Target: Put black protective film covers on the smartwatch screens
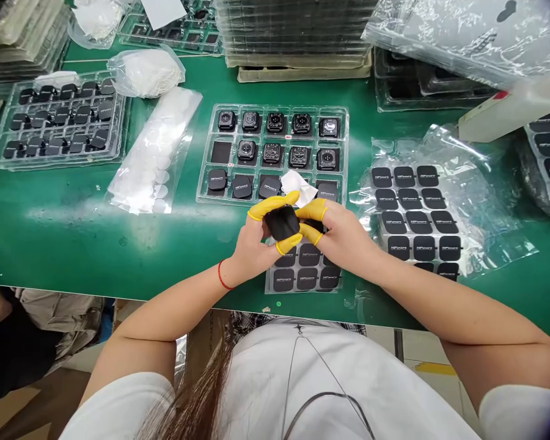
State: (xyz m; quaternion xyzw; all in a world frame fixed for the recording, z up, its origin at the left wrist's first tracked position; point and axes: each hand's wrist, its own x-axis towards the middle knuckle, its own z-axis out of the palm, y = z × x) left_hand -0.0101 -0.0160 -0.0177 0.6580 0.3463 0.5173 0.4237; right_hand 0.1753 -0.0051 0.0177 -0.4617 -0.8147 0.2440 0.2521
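Note:
My left hand (256, 244), with yellow finger cots, grips a black square watch piece (283, 223) by its edges. From the right, my right hand (341, 235) has its yellow-capped fingertips pinched at the piece's right edge. Just behind them, a clear tray (347, 146) holds rows of black watch faces, with labelled black squares in the front row. A white cloth (299, 187) lies on that front row. Under my hands is a sheet of black labelled stickers (307, 278).
More black stickers (418, 222) lie on plastic film at the right, near a white bottle (508, 113). A filled tray (59, 122) and a strip of clear round films (158, 153) are at the left. Stacked trays (297, 36) stand behind.

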